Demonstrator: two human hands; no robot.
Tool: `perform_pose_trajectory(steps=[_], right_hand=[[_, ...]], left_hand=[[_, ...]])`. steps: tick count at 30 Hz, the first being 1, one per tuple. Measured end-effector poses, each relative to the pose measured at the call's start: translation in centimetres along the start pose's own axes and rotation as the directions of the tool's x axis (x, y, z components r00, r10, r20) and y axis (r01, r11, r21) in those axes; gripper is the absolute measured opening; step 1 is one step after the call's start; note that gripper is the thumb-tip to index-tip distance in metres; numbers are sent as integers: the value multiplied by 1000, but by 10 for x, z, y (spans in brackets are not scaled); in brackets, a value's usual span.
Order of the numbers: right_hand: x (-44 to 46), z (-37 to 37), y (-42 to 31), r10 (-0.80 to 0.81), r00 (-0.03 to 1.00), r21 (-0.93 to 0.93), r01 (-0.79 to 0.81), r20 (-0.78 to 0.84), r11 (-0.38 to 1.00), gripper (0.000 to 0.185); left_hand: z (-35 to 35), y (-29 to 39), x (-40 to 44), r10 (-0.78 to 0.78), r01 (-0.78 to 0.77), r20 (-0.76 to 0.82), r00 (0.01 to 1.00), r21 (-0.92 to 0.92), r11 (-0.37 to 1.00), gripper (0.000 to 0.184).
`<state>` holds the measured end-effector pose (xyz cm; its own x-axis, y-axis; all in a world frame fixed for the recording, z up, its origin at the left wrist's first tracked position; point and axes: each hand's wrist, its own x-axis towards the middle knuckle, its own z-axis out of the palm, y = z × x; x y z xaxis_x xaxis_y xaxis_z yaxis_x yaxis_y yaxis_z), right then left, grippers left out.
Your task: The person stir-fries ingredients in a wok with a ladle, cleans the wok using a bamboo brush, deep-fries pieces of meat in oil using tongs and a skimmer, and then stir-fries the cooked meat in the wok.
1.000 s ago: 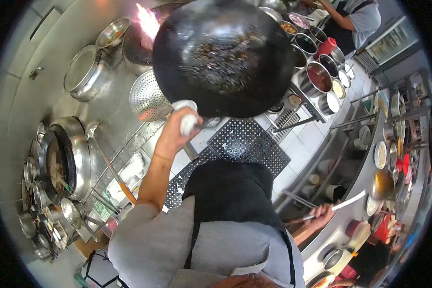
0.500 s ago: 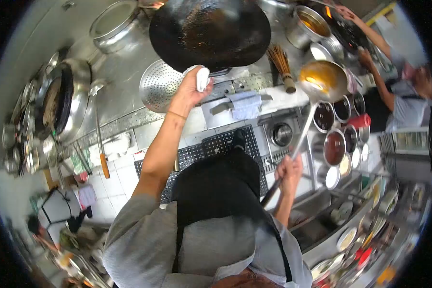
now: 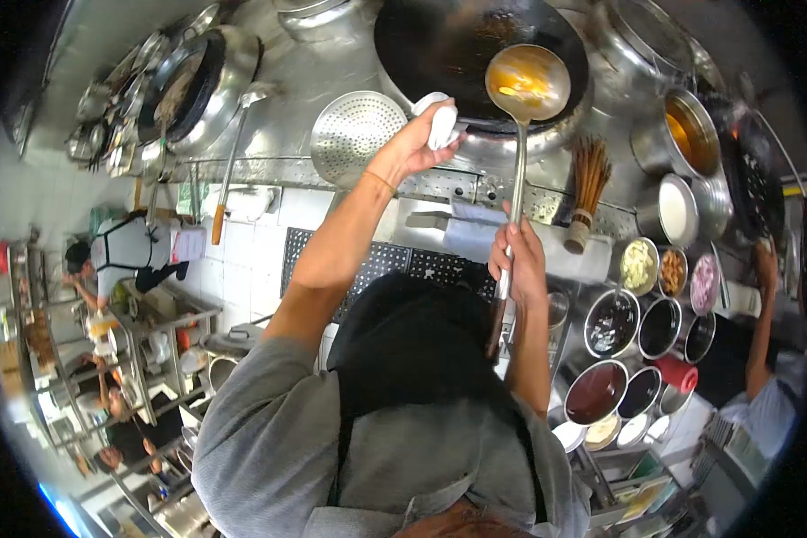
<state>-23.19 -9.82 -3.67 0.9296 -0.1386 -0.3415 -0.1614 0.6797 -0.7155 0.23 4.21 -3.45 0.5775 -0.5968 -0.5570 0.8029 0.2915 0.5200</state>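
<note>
My left hand (image 3: 410, 148) is closed around a folded white cloth (image 3: 442, 125) at the near rim of a black wok (image 3: 417, 49). Whether it also grips the wok's handle behind the cloth, I cannot tell. My right hand (image 3: 522, 260) grips the long handle of a ladle (image 3: 527, 81), its bowl over the near right part of the wok. Shiny yellow-orange liquid, like oil, lies in the bowl. Just left of the wok rests a perforated strainer (image 3: 354, 130), close to my left hand. A bamboo brush (image 3: 590, 184) lies right of the ladle handle.
A pot of orange liquid (image 3: 689, 134) and a container of white contents (image 3: 678, 211) stand at right. Several bowls of sauces, such as a dark red one (image 3: 596, 392), sit below them. Another person's arm (image 3: 760, 314) is far right. A long-handled ladle (image 3: 229, 170) lies at left.
The ladle has swung from above the sauce bowls at right to over the wok, still carrying liquid. My left hand keeps the cloth at the wok's rim. The view has shifted.
</note>
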Motion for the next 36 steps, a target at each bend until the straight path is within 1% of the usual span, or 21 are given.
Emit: perform_pose_trajectory(steps=[2, 3, 4, 5, 6, 7, 8, 9, 10, 12, 14, 15, 20, 23, 28, 30, 31, 33, 34, 35, 36], right_hand=[[-7, -6, 4, 16, 999, 29, -18, 52, 999, 51], [-15, -10, 8, 86, 995, 29, -88, 52, 996, 49], [-23, -15, 10, 154, 987, 24, -156, 51, 988, 46], [-29, -25, 19, 196, 975, 62, -203, 106, 977, 46], [-34, -34, 25, 234, 958, 94, -251, 163, 963, 47], [-38, -34, 24, 211, 969, 128, -227, 126, 966, 42], [-38, -32, 23, 241, 971, 55, -240, 0, 969, 34], [-37, -29, 17, 234, 970, -39, -237, -69, 971, 31], [-33, -23, 8, 211, 968, -137, -229, -137, 964, 28], [-23, -13, -12, 177, 977, -190, -196, -116, 962, 27], [-9, 7, -27, 146, 987, -226, -158, -71, 961, 26], [1, 22, -34, 95, 992, -327, -116, -80, 938, 26], [73, 145, -66, -99, 994, -561, 58, -42, 825, 28], [160, 212, -66, -148, 980, -666, 200, 134, 719, 29], [334, 291, -25, -218, 947, -802, 318, 237, 506, 26], [384, 307, -6, -260, 933, -908, 318, 249, 272, 24], [396, 315, 0, -261, 933, -911, 316, 248, 265, 24], [413, 327, 9, -86, 982, -863, 187, 166, 470, 23], [422, 322, 5, -84, 982, -868, 187, 167, 460, 23], [429, 312, -8, 129, 926, -620, 129, 354, 774, 24], [438, 306, -21, 241, 780, -309, -64, 578, 949, 25]], left_hand=[[-13, -2, -29, 128, -116, -82, 988, 139, 984, 30], [-55, -1, -32, 82, -102, 77, 994, 312, 945, 31], [-46, -11, -60, 206, -147, -84, 975, 452, 880, 36], [-52, -21, -78, 363, -236, -57, 930, 665, 709, 48], [-55, -19, -96, 255, -64, -93, 963, 836, 545, 59], [-106, -50, -87, 388, -140, -80, 918, 851, 506, 64], [-116, -60, -98, 435, 38, -179, 882, 949, 312, 64], [-149, -81, -91, 425, -79, -57, 904, 952, 296, 63], [-138, -80, -99, 609, -174, 252, 752, 967, -186, 65], [-142, -85, -103, 580, -63, 207, 788, 964, -258, 68], [-131, -81, -107, 515, 39, 26, 857, 993, -115, 71], [-133, -86, -105, 597, -14, 47, 801, 998, -59, 58], [-154, -108, -89, 699, -99, 141, 701, 990, -101, 54], [-152, -110, -85, 710, -96, 112, 695, 993, -63, 53], [-151, -106, -91, 631, -83, 19, 776, 994, 72, 60], [-152, -107, -90, 623, -87, 24, 782, 994, 71, 60], [-152, -108, -91, 649, -87, 39, 760, 995, 42, 57], [-152, -106, -92, 680, -93, 54, 732, 995, 21, 54], [-151, -106, -92, 681, -92, 53, 731, 996, 22, 54], [-151, -107, -93, 681, -90, 49, 731, 996, 24, 55], [-152, -108, -92, 685, -94, 43, 727, 995, 37, 55]])
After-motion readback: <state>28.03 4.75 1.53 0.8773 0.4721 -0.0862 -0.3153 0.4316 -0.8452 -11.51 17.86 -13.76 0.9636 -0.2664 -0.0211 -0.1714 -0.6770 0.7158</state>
